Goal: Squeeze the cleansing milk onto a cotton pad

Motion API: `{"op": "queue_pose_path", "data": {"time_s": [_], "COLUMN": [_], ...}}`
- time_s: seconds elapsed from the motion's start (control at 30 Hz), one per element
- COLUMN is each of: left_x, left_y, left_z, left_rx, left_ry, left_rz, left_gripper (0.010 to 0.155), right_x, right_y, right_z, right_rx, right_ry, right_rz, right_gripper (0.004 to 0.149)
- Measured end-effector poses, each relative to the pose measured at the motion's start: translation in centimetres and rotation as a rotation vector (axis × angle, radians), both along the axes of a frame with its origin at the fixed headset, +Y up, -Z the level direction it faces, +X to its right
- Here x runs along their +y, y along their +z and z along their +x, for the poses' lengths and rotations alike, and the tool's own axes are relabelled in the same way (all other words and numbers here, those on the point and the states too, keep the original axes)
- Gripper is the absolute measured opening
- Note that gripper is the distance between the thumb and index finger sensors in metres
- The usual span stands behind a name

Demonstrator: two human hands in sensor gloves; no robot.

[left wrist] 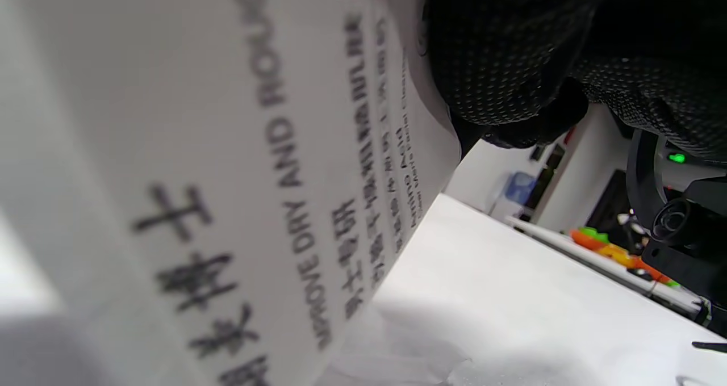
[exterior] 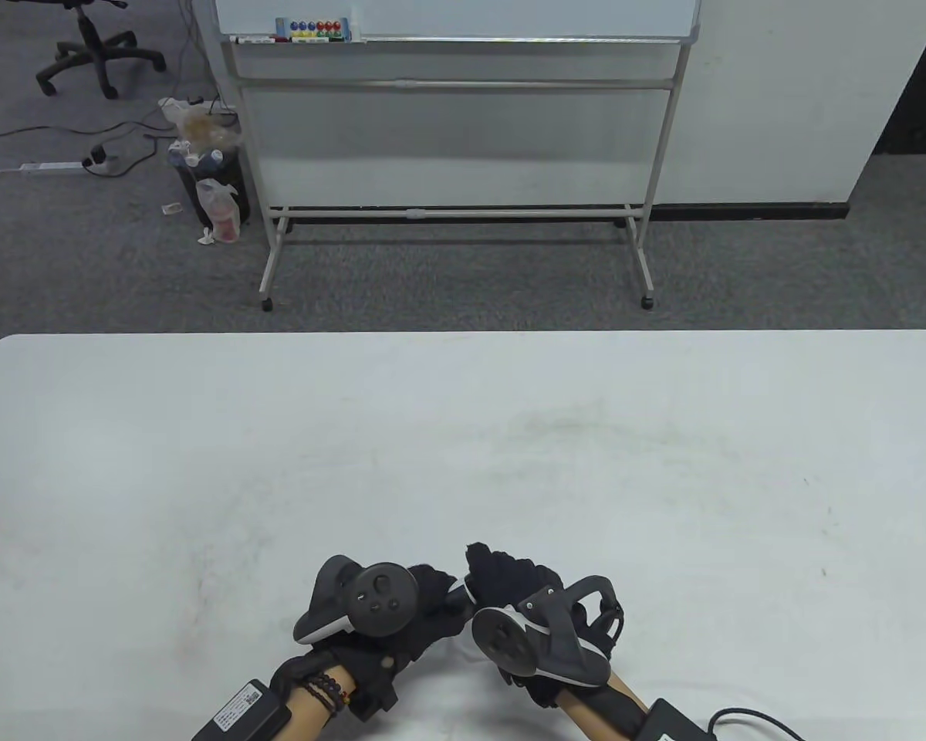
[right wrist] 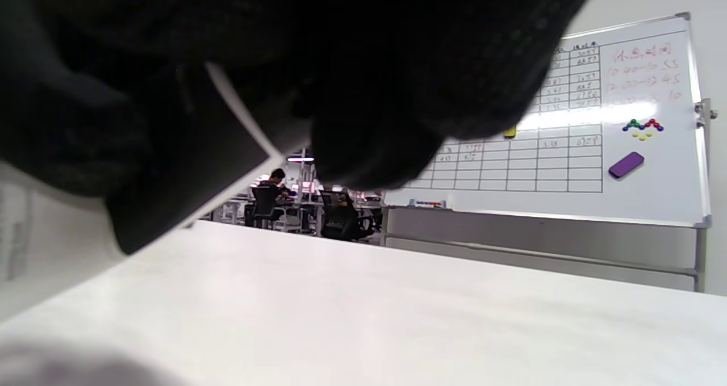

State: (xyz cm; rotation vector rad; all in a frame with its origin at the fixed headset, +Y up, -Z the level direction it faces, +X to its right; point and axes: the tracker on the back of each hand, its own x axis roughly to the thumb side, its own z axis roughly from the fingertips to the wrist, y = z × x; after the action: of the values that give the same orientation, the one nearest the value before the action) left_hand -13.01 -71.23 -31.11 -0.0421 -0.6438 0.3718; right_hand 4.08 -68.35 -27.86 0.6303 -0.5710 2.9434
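Note:
Both hands meet at the table's near edge. In the left wrist view, the white cleansing milk tube [left wrist: 227,176] with black print fills the left half, tilted just above the table. My left hand [exterior: 432,590] grips it. My right hand [exterior: 501,575] curls over it from the right. In the right wrist view, its dark gloved fingers [right wrist: 369,91] close around a flat white edge [right wrist: 244,119], seemingly the tube's end. The printed tube body [right wrist: 17,233] shows at far left. A soft white patch [left wrist: 397,366] lies under the tube; I cannot tell whether it is the cotton pad.
The white table [exterior: 463,448] stretches wide ahead and to both sides of the hands. A whiteboard on a wheeled stand [exterior: 455,154] stands on the carpet beyond the far edge. Cables and battery packs [exterior: 243,706] trail from my forearms at the near edge.

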Motion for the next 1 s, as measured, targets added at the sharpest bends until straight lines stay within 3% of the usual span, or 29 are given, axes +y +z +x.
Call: {"op": "queue_pose_path", "data": {"time_s": [0.03,0.07,0.13,0.2,0.23,0.3,0.37,0.5,0.57,0.77,0.93,1.0], "left_x": [0.0,0.1,0.0,0.0,-0.1,-0.4,-0.7,-1.1,-1.3,-1.7,-1.6,-1.7], "left_y": [0.1,0.0,-0.2,-0.5,-0.7,-1.1,-1.4,-2.4,-2.8,-3.1,-2.8,-2.6], "left_z": [-0.2,-0.2,-0.4,-0.8,-1.2,-2.0,-2.9,-5.3,-6.4,-7.1,-6.1,-5.7], "left_rx": [-0.005,-0.045,-0.058,-0.104,-0.11,-0.084,-0.051,0.066,0.12,0.171,0.157,0.145], "left_ry": [-0.104,-0.073,-0.035,-0.021,-0.038,-0.012,0.036,0.137,0.199,0.232,0.239,0.23], "left_rz": [0.034,0.069,-0.065,-0.06,-0.059,-0.083,-0.099,-0.096,-0.112,-0.094,-0.082,-0.08], "left_gripper": [0.055,0.054,0.054,0.053,0.053,0.054,0.054,0.055,0.055,0.057,0.057,0.057], "right_x": [0.1,0.2,0.2,0.0,-0.5,-1.3,-2.0,-4.0,-5.0,-7.2,-7.4,-7.4], "right_y": [-0.3,-0.6,-1.2,-2.5,-3.1,-3.5,-3.2,-1.7,-1.3,-1.1,-1.3,-1.5], "right_z": [0.4,0.4,1.4,2.6,3.4,4.4,4.4,1.9,0.5,-1.8,-1.8,-1.6], "right_rx": [0.076,0.062,0.065,0.044,0.021,-0.044,-0.073,0.017,0.062,0.068,0.024,0.018], "right_ry": [-0.02,-0.052,-0.16,-0.296,-0.387,-0.427,-0.257,0.035,0.119,0.318,0.226,0.192], "right_rz": [0.065,-0.024,-0.144,-0.358,-0.4,-0.351,-0.363,-0.434,-0.477,-0.419,-0.299,-0.303], "right_gripper": [0.049,0.048,0.054,0.059,0.062,0.063,0.062,0.054,0.058,0.071,0.048,0.04]}}
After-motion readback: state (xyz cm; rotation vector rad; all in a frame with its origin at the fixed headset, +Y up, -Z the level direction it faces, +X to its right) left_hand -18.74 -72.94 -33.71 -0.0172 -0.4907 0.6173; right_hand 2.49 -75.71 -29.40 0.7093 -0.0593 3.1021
